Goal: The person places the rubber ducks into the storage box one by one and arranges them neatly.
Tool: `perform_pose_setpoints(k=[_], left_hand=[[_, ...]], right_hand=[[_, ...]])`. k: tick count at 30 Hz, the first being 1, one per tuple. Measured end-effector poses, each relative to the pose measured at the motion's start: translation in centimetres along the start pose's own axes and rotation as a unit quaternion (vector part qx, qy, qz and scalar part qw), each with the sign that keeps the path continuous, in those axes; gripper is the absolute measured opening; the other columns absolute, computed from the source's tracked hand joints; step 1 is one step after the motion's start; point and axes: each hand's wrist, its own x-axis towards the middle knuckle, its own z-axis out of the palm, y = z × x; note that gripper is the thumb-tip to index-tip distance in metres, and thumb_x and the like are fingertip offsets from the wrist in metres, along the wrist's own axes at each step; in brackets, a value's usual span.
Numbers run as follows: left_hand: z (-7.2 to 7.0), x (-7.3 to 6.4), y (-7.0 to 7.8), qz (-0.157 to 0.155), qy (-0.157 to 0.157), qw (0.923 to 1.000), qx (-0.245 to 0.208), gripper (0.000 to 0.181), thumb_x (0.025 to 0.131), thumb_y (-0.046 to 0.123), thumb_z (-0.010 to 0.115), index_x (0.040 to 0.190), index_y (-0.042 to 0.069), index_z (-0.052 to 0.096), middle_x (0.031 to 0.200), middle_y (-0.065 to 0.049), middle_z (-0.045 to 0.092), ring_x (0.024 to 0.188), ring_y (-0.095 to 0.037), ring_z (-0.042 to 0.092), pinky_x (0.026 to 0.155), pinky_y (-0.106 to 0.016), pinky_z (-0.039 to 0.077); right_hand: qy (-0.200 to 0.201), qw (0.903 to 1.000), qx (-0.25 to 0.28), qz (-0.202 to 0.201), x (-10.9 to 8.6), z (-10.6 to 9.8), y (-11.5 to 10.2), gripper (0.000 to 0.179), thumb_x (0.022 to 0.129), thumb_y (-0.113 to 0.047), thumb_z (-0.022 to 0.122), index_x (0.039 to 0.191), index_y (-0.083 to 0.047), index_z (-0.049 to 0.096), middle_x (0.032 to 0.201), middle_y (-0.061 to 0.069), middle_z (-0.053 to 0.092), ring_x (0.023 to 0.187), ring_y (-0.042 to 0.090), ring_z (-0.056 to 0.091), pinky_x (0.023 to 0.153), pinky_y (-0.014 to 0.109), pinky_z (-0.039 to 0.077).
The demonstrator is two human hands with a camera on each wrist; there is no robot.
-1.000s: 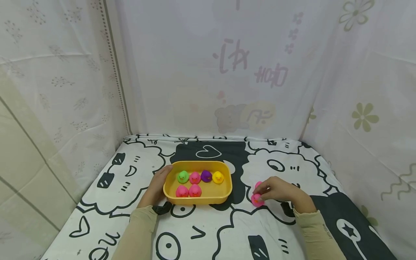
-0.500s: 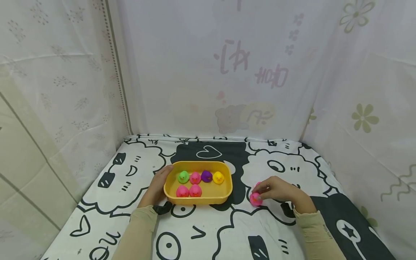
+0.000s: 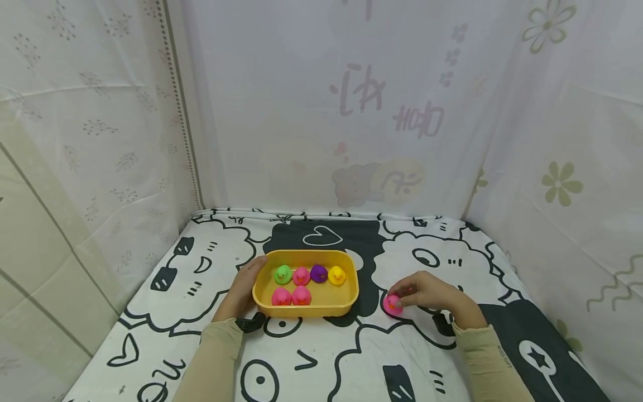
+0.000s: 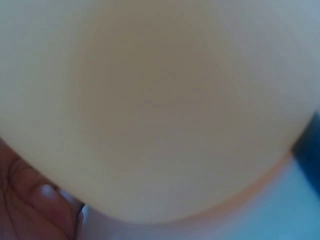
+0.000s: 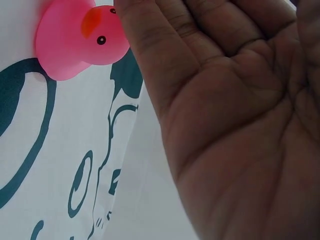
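My left hand (image 3: pixel 243 287) lies along the left wall of a yellow tray (image 3: pixel 306 310), fingertips at its rim. In the tray, a back row holds a green rubber duck (image 3: pixel 283 274), a pink one (image 3: pixel 301 276), a purple one (image 3: pixel 318 273) and a yellow one (image 3: pixel 337 275). Two pink ducks (image 3: pixel 281 297) sit in front. To the right, my right hand (image 3: pixel 427 291) pinches a pink rubber duck (image 3: pixel 390 305) on the patterned cloth, thumb against its side. The right wrist view shows a pink duck (image 5: pixel 82 37) beside the fingers (image 5: pixel 160 50).
A white cloth (image 3: pixel 301 346) with black cartoon drawings covers the surface. Pale printed curtains (image 3: pixel 281 111) hang at the back and both sides. A dark band (image 3: pixel 251 322) circles the left wrist. The left wrist view is mostly a blurred pale surface (image 4: pixel 160 100).
My right fingers and the near pink duck have shifted slightly left and back. The second pink duck beside them has gone out of sight behind the hand. Tray and left hand stay put.
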Motion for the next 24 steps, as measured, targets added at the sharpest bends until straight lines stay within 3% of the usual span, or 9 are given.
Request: perform_pose_setpoints(k=[18, 24], left_hand=[[0.0, 0.11, 0.0, 0.006, -0.002, 1.0, 0.002, 0.079, 0.097, 0.064, 0.049, 0.154, 0.011, 0.037, 0.157, -0.012, 0.038, 0.14, -0.032, 0.042, 0.113, -0.045, 0.038], [0.03, 0.11, 0.01, 0.0, -0.001, 1.0, -0.003, 0.078, 0.097, 0.064, 0.05, 0.154, 0.012, 0.037, 0.156, -0.011, 0.039, 0.139, -0.031, 0.043, 0.113, -0.044, 0.039]], right_hand=[[0.012, 0.9999, 0.0, -0.006, 0.13, -0.68, -0.57, 0.022, 0.09, -0.028, 0.078, 0.111, -0.021, 0.076, 0.11, -0.006, 0.073, 0.105, 0.018, 0.069, 0.085, 0.027, 0.057], [0.013, 0.9998, -0.009, -0.007, 0.35, -0.87, -0.79, 0.023, 0.09, -0.031, 0.077, 0.111, -0.022, 0.076, 0.111, -0.006, 0.073, 0.106, 0.019, 0.068, 0.086, 0.03, 0.058]])
